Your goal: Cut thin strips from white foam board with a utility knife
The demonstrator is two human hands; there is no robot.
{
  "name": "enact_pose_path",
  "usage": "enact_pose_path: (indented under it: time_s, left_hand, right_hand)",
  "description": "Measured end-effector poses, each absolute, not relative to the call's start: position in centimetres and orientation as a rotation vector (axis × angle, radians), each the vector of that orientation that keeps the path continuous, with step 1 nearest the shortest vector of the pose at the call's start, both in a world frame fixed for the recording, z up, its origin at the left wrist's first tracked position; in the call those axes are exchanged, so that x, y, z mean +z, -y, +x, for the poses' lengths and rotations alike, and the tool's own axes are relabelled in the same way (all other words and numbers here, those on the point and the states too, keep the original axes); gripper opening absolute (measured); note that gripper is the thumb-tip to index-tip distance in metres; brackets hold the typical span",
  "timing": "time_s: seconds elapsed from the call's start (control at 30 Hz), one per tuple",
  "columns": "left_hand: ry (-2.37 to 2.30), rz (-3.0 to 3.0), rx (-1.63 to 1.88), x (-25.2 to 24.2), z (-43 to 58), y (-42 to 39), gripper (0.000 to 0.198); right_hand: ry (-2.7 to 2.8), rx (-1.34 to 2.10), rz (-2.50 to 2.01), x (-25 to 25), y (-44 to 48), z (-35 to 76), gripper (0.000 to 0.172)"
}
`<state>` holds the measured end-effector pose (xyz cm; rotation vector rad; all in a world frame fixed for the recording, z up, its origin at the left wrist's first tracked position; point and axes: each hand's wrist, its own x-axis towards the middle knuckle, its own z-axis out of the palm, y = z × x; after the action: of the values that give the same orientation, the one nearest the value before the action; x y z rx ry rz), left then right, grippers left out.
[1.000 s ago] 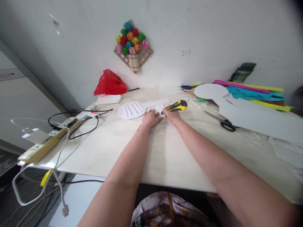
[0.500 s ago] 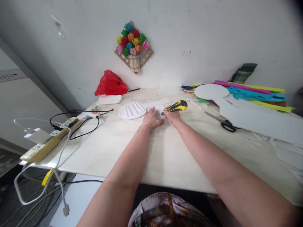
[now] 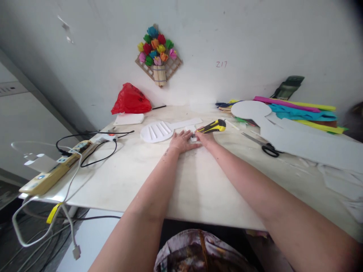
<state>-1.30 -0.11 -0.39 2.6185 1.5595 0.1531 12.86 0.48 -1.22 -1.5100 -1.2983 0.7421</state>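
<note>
My right hand [image 3: 206,138] grips a yellow and black utility knife [image 3: 211,127], its tip low against a small white piece of board [image 3: 193,139] on the table. Flat on the table, with fingers spread, my left hand [image 3: 183,141] presses beside that piece, partly covering it. Just left of my hands lies a white paddle-shaped cutout [image 3: 147,134] with a round head, several raised strips across it and a straight handle pointing right. The knife's blade is too small to make out.
Black-handled scissors [image 3: 269,149] lie at right, near large white board offcuts [image 3: 297,139] and coloured paper strips [image 3: 295,105]. A red plastic bag [image 3: 131,99] and a white pad [image 3: 129,119] sit at the back left. A power strip [image 3: 61,166] with cables occupies the left edge.
The view has shifted slightly. My left thumb now reaches further right, toward my right hand. The knife stays in my right hand with its tip at the white piece.
</note>
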Motion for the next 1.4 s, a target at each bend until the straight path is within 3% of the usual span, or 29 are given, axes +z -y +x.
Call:
enact_pose_path:
  time_s: [0.87, 1.4]
  left_hand:
    - [-1.572, 2.564, 0.159, 0.0, -1.3, 0.3, 0.09]
    - [-1.575, 2.576, 0.17, -0.1, -1.3, 0.2, 0.089]
  right_hand:
    - [1.31, 0.688, -1.531, -1.2, 0.6, 12.7, 0.008]
    - [1.195, 0.836, -1.35, -0.4, 1.9, 12.3, 0.009]
